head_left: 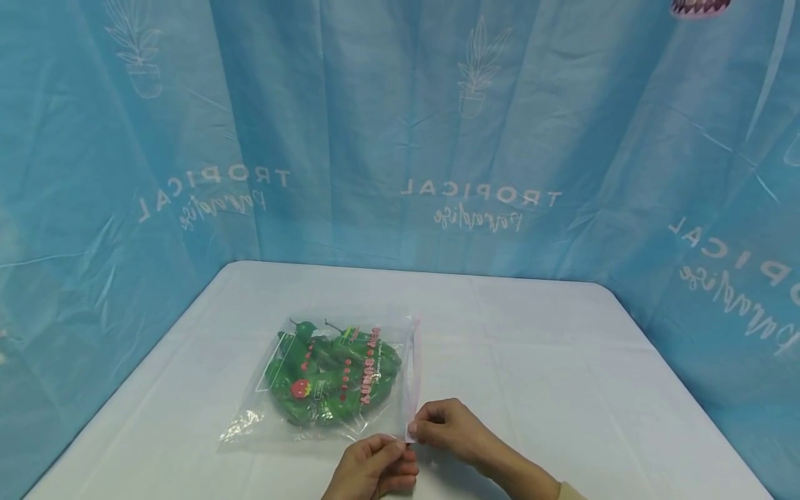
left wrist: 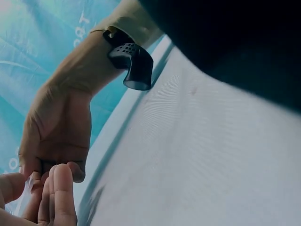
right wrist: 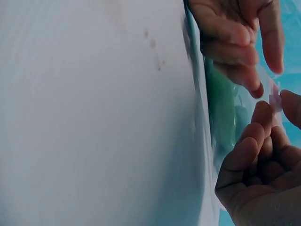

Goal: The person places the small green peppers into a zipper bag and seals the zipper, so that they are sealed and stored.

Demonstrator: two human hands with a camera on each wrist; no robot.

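A clear zip bag (head_left: 246, 420) printed with red lettering and a strawberry lies on the table, with several green peppers (head_left: 294, 410) inside. Its white and pink zip strip (head_left: 411, 378) runs along the right side. My right hand (head_left: 451, 429) pinches the strip's near end between thumb and index finger; a pink bit shows there in the right wrist view. Just in front of that corner is my left hand (head_left: 373, 464), fingertips close to it. A gap shows between the left thumb and fingers (right wrist: 230, 54) in the right wrist view.
The bag lies left of centre on a white-covered table (head_left: 562, 368). Blue curtains (head_left: 400, 139) with white lettering stand around the back and sides. A black device (left wrist: 134, 68) is strapped to the right wrist.
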